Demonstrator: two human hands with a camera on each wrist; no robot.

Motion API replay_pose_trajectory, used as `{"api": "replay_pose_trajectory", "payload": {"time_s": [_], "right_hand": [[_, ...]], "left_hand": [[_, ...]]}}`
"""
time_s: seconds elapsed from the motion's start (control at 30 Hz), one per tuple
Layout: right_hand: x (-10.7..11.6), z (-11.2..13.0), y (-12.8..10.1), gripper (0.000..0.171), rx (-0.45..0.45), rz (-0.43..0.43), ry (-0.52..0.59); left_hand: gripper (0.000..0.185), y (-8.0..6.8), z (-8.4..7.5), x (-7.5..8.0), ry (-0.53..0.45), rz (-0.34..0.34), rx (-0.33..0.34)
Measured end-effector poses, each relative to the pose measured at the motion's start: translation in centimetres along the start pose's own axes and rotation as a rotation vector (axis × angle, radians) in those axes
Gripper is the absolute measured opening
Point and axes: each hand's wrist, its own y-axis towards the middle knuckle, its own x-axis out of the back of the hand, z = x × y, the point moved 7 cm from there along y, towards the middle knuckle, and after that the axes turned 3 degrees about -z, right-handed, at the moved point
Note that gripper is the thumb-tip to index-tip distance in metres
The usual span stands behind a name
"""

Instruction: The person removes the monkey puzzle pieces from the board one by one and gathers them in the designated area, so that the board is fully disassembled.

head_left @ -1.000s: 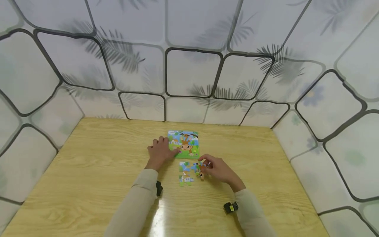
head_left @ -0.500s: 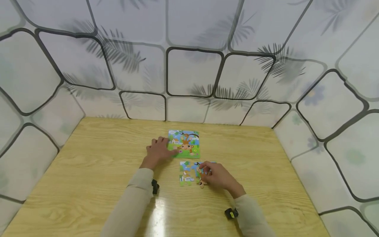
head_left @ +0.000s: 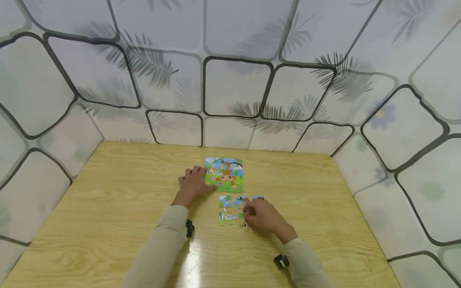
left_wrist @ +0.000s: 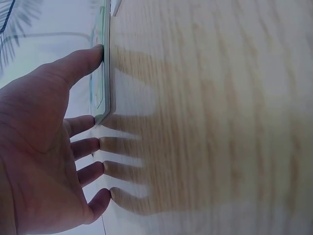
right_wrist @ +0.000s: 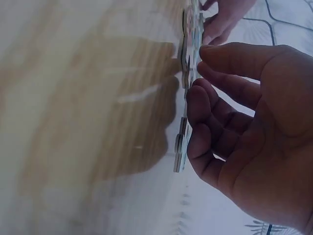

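Leaf-patterned wallpaper borders a wood-grain tabletop on which a monkey picture board lies flat. The left hand, fingers spread, rests its thumb on the board's near-left part. Just nearer the person, monkey jigsaw pieces lie partly under the right hand, whose fingers are bent; whether they grip a piece I cannot tell.

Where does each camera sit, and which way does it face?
Head: on the head, facing forward and down at table, card, pieces; left hand, right hand, sleeves show.
Left wrist: worn there, facing the card edge-on; left hand shows.
Right wrist: worn there, facing pieces edge-on; right hand close, left hand beyond.
Shared: head and right wrist show pieces and both hands.
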Motion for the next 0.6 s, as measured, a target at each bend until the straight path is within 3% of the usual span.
{"api": "replay_pose_trajectory", "payload": {"time_s": [0.17, 0.33, 0.6], "right_hand": [[0.7, -0.6, 1.5, 0.014, -0.062, -0.003, 0.057], [1.4, -1.5, 4.1, 0.023, -0.117, -0.043, 0.100], [1.2, -2.9, 7.9, 0.038, -0.185, -0.037, 0.160]], "left_hand": [[0.084, -0.1, 0.0, -0.1, 0.001, 0.003, -0.003], [0.083, -0.1, 0.2, -0.4, 0.009, -0.008, -0.006], [0.080, 0.0, 0.1, -0.6, 0.010, -0.027, -0.004]]}}
